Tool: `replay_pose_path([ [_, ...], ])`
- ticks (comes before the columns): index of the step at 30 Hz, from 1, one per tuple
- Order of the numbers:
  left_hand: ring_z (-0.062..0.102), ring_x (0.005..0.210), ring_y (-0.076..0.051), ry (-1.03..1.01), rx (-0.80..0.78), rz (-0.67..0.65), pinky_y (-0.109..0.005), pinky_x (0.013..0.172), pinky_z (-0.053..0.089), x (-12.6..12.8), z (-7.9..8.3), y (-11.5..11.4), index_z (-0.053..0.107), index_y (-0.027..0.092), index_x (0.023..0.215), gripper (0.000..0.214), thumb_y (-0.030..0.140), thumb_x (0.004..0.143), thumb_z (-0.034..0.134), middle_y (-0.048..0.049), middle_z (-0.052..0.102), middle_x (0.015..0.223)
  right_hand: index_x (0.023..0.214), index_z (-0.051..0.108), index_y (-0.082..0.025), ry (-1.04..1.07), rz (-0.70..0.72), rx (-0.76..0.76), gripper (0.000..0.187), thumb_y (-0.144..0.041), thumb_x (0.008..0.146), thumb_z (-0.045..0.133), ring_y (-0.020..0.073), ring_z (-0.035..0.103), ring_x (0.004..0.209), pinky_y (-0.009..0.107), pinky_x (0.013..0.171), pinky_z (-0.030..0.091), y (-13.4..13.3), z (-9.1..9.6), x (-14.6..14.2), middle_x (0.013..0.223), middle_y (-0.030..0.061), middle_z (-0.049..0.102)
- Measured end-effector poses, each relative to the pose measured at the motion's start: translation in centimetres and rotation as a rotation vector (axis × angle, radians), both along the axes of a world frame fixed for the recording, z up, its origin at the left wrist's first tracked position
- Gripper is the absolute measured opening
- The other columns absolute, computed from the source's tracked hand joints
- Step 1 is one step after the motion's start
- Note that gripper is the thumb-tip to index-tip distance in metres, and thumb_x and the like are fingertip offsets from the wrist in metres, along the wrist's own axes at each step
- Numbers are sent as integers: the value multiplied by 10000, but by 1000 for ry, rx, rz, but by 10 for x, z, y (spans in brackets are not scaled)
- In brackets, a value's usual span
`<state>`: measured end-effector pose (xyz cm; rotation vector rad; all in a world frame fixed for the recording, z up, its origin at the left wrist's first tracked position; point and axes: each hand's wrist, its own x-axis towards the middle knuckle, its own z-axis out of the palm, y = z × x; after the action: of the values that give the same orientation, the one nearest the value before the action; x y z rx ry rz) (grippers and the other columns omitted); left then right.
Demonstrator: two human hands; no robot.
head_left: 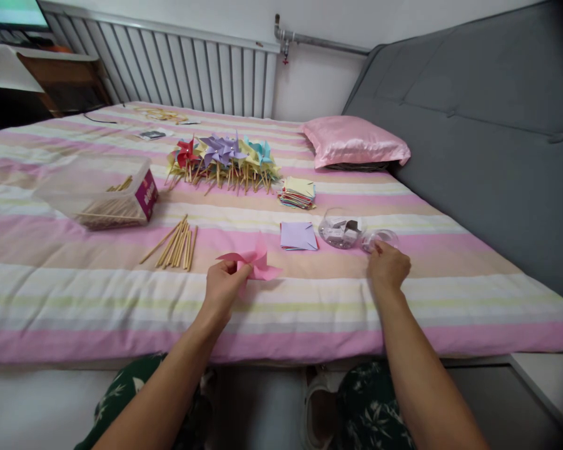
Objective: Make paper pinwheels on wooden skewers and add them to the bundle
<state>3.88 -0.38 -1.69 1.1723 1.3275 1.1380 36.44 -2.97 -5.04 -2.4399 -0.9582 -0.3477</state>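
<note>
The bed (pixel 309 315), spread with softly creased cloth striped in pink, white, peach and pale yellow, lies under the lilac paper stack (pixel 298 236). Right of that stack slopes a smooth grey padded headboard (pixel 469 131); far behind it stands a ribbed white radiator (pixel 192 65). Beyond it to the right sits a shiny pink satin-like pillow (pixel 359 142). Behind it to the left crowd finished paper pinwheels (pixel 225 156) on slim sticks, in red, purple, yellow and turquoise. Well left of it is a clear plastic box (pixel 91 190) of thin sticks; nearer on that side lie loose wooden sticks (pixel 176 247), fanned out. Just left of the stack and slightly nearer is the pink pinwheel (pixel 259 259), its blades pointed, pinched between thumb and fingers of the left hand (pixel 225 278). Directly behind the stack rises a multicoloured paper pile (pixel 297 192), cream on top. Just to its right is a round clear tub (pixel 341 232); farther right, a smaller clear dish (pixel 379 235).

The box's magenta label (pixel 147 195) bears pale characters too blurred to read.

The right hand (pixel 388 265) partly covers the dish, fingertips bunched there; whether they pinch anything cannot be told. The tub's small contents are indistinct.
</note>
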Motion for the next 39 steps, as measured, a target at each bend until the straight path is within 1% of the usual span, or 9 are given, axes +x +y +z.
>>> replay_pose_path([
  [6, 339, 427, -61, 3, -8, 1, -198, 421, 215, 0, 2, 0, 494, 150, 474, 187, 244, 592, 604, 52, 402, 430, 1010, 710, -228, -37, 45, 216, 294, -211, 760, 557, 230, 647, 714, 318, 699, 444, 2, -4, 3, 830, 85, 735],
  [13, 341, 427, -58, -6, -1, -7, -198, 423, 218, 0, 1, -1, 497, 149, 479, 176, 239, 590, 599, 52, 413, 433, 995, 713, -153, -66, 155, 427, 319, -170, 758, 499, 262, 678, 826, 356, 771, 489, 7, -12, 9, 938, 120, 731],
  [17, 351, 424, -62, 0, -11, -5, -198, 422, 224, 0, 2, -1, 490, 152, 471, 189, 249, 589, 601, 47, 427, 425, 996, 702, -136, -55, 217, 581, 306, -197, 776, 499, 234, 684, 829, 348, 777, 518, 7, -5, 4, 950, 112, 728],
  [20, 346, 417, -61, 11, -9, -3, -197, 418, 220, 1, 3, -1, 489, 153, 465, 193, 254, 589, 597, 47, 427, 416, 990, 692, -109, 91, 258, 693, 295, -219, 765, 537, 208, 688, 762, 330, 739, 544, 4, 5, -13, 891, 119, 727],
  [23, 341, 406, -63, 45, -12, 12, -200, 409, 213, 0, 2, 0, 508, 153, 469, 168, 240, 589, 587, 49, 425, 406, 943, 696, -117, 374, 432, 656, 281, -295, 741, 612, 193, 682, 714, 329, 715, 557, -3, 10, -47, 833, 104, 724],
  [27, 362, 413, -72, 93, -5, 15, -203, 412, 225, -2, -3, 2, 544, 151, 481, 130, 216, 590, 574, 44, 440, 408, 912, 684, -132, 829, 730, 459, 280, -339, 730, 638, 183, 681, 680, 305, 642, 568, -11, 8, -103, 794, 84, 719],
  [29, 375, 418, -76, 110, -7, -1, -205, 414, 232, -3, -4, 2, 560, 151, 486, 123, 212, 592, 568, 39, 455, 412, 883, 688, -142, 895, 834, 358, 234, -307, 723, 642, 178, 680, 680, 292, 646, 566, -11, 7, -125, 789, 79, 719],
  [32, 388, 424, -81, 127, -18, -10, -207, 417, 239, -3, -4, 3, 571, 150, 484, 119, 212, 585, 566, 33, 471, 420, 881, 690, -142, 908, 892, 230, 201, -251, 726, 621, 173, 677, 659, 287, 647, 558, -9, 5, -144, 733, 69, 713],
  [39, 394, 422, -85, 176, -21, -23, -207, 415, 242, -7, -4, 3, 581, 150, 492, 117, 213, 586, 554, 32, 478, 423, 870, 697, -151, 939, 913, 164, 187, -231, 738, 591, 163, 676, 643, 269, 624, 546, 0, -4, -150, 711, 58, 713],
])
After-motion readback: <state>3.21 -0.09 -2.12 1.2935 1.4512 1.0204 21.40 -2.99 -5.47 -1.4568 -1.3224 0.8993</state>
